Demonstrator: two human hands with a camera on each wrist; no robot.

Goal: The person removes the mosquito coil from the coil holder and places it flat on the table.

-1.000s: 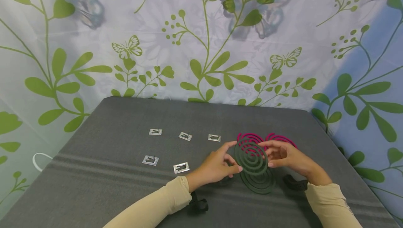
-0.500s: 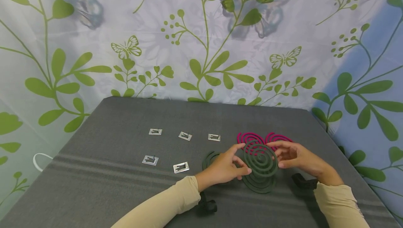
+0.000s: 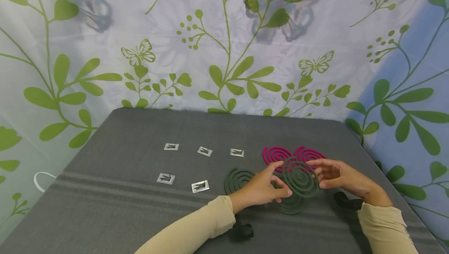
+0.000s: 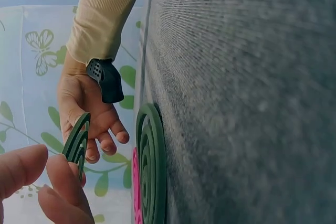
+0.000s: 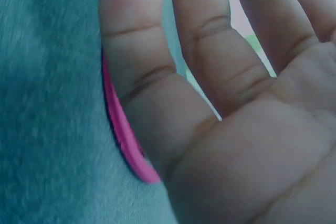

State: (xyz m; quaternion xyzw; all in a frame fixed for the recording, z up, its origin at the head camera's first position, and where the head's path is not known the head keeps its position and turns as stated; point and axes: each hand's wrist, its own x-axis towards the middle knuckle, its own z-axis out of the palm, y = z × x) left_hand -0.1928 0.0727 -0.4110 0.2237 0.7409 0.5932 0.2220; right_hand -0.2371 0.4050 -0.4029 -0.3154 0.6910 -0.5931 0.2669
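Between both hands, a dark green mosquito coil [image 3: 301, 179] is held up off the table, tilted. My left hand [image 3: 261, 187] grips its left edge with thumb and fingers, and my right hand [image 3: 345, 180] holds its right edge. In the left wrist view the coil [image 4: 76, 142] appears nearly edge-on. Another green coil [image 3: 235, 180] lies left of my left hand, partly covered by it. A further green coil [image 3: 292, 208] lies beneath the held one. Two pink coils [image 3: 271, 154] lie side by side behind. The right wrist view shows a pink coil's edge [image 5: 123, 135] behind the fingers.
Several small metal coil stands [image 3: 200, 186] lie spread in two rows left of the coils on the grey table [image 3: 115, 207]. Black devices [image 3: 242, 231] sit at both wrists. A leaf-patterned curtain [image 3: 196, 51] hangs behind the table.
Both hands have shifted right with the held green coil. The green coil on the left, barely visible a second ago behind the left hand, now shows largely uncovered.
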